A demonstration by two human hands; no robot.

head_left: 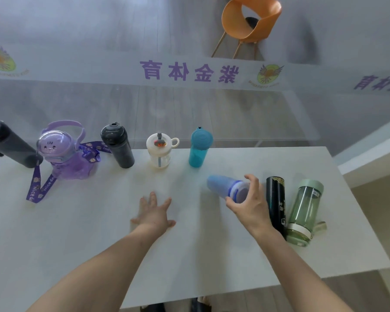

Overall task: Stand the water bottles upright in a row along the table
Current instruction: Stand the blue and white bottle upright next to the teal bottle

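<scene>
Along the far edge of the white table [189, 244] stand several bottles: a dark grey one [7, 144] at the left, a purple jug with a strap [63, 154], a black bottle [118, 146], a small clear cup with a white lid [159, 152] and a teal bottle [199, 147]. My right hand [249, 203] grips the cap end of a periwinkle blue bottle [223, 188] lying on its side. A black flask [276, 199] and a green glass bottle [305, 211] lie to its right. My left hand [154, 213] rests flat on the table, fingers spread.
A glass wall with purple lettering [189, 72] runs just behind the table. An orange chair [250, 19] stands beyond it. The table's right edge [360, 210] is close to the green bottle. The purple strap [37, 185] trails across the table at the left.
</scene>
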